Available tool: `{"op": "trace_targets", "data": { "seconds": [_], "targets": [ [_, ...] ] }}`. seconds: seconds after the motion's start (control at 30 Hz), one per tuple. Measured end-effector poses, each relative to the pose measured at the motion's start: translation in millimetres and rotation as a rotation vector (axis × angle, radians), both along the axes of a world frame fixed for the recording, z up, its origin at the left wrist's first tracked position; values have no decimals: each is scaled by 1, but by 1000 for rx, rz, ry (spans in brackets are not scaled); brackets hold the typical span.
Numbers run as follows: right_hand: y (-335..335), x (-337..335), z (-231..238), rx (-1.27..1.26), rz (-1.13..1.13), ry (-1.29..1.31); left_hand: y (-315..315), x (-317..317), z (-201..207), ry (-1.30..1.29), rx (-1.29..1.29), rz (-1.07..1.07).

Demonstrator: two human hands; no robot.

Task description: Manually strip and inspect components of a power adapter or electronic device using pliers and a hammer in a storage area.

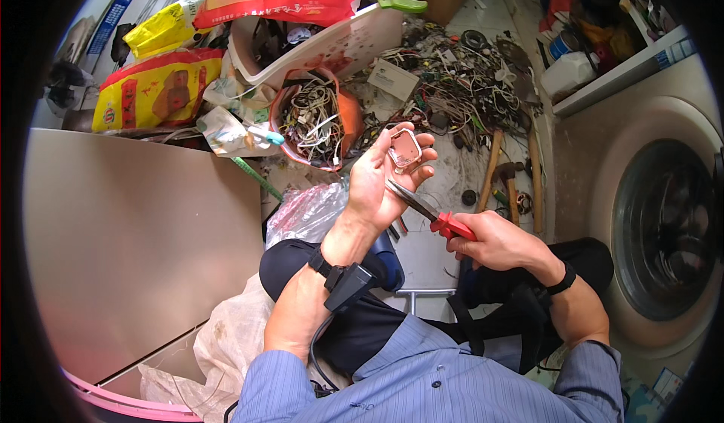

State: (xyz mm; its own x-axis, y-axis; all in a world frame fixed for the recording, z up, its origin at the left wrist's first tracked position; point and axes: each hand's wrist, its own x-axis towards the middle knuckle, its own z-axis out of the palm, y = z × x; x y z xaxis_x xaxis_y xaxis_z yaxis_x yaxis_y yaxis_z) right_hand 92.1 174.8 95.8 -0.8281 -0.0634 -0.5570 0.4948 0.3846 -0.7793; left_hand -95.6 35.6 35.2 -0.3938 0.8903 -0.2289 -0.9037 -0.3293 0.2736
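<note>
My left hand (368,189) is palm up in front of me, fingers curled around a small white squarish frame (392,151) with rounded corners. Its middle looks pinkish; I cannot tell whether that is a backing or my skin seen through it. In my right hand (501,242) are long-nose pliers (424,206) with red handles and dark metal jaws. The jaws point up and left, their tips by my left palm just below the frame. From here I cannot tell whether the tips touch anything.
Tangled wires and small parts (460,83) cover the floor ahead, with a white box (394,80) on them. An orange bag (350,121) full of cables stands beside a white tub (369,42). Hammers with wooden handles (492,168) lie right, near a washing machine (581,174). A large beige panel (143,234) is left.
</note>
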Motion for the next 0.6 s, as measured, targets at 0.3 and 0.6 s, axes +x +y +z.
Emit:
{"op": "trace_targets", "data": {
  "seconds": [0.3,0.6],
  "targets": [
    [6,7,-2,-425,-140,-156,-1,-3,-6,-52,-77,59],
    [1,8,0,-565,-205,-193,-2,-5,-1,-24,84,105]
  ]
}}
